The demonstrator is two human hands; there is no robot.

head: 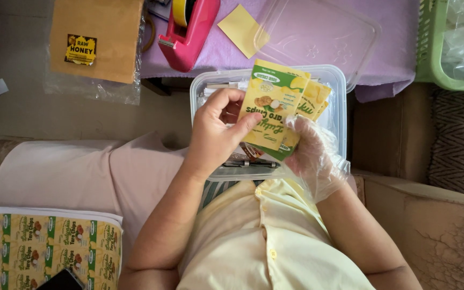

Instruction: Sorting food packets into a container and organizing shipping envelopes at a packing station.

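The clear plastic tub (339, 86) is sitting on the person's lap. Above it, both hands are holding a fanned stack of labels (277, 107), left hand (216, 131) left, right hand (312, 156) right. Behind the tub, its lid (323, 37) is lying on the table, the tape dispenser (189, 37) left of the lid. Sheets of labels (44, 247) are lying far left of the tub, nearer the person.

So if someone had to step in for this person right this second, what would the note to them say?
Left hand: bare, thumb pressed on the front of a small stack of yellow-green labels.
Right hand: in a thin clear glove, gripping the same stack from below.
The stack is held over an open clear plastic box on the lap; its lid lies on the purple cloth.
Uncut label sheets sit lower left.
Done and left: cannot tell from this view.
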